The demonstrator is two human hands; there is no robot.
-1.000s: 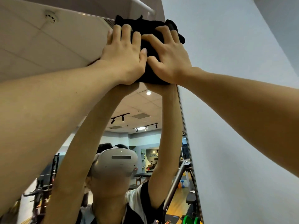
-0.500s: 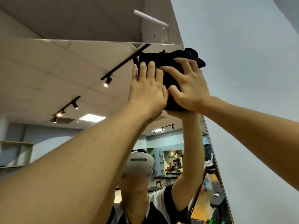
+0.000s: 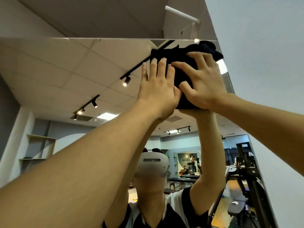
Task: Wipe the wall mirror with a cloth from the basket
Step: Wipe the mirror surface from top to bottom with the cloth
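Mirror (image 3: 82,71) top-right corner — both hands pressing cloth (image 3: 184,63) | moved right since earlier

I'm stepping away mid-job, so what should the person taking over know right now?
Left hand: flat, fingers spread, pressing the black cloth against the glass.
Right hand: fingers curled over the cloth, pressing it too.
Things: the cloth sits bunched in the top right corner of the wall mirror, just under its top edge and beside the white wall. The basket is out of view.
Done: cloth fetched and on the glass at the upper corner.
Left: can't tell from here how much is already wiped; the glass lower down and to the left probably still needs passes.
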